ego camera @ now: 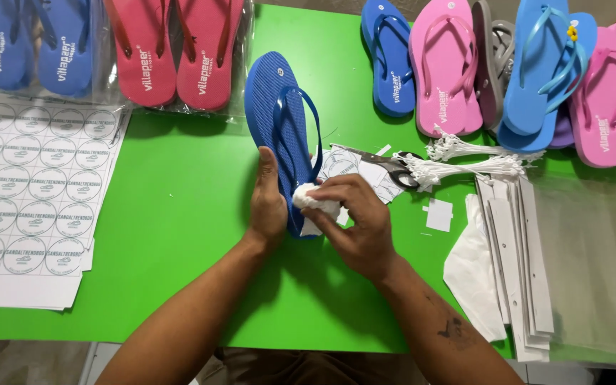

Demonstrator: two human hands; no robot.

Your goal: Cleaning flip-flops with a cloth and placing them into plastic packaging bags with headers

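A blue flip-flop [274,100] lies lengthwise on the green table [180,214], toe end away from me. My left hand [268,203] clasps its heel end from the left, thumb along the sole's edge. My right hand [354,221] pinches a crumpled white cloth wad [315,201] and presses it against the heel of the sole, just right of my left hand. The heel itself is mostly hidden by both hands.
Sheets of round white stickers [30,192] lie at the left. Bagged blue and red flip-flops [172,50] sit at the back left, loose blue and pink ones [443,68] at the back right. Scissors [390,165], white tag strings [465,160], card strips [518,257] and clear bags [600,264] fill the right.
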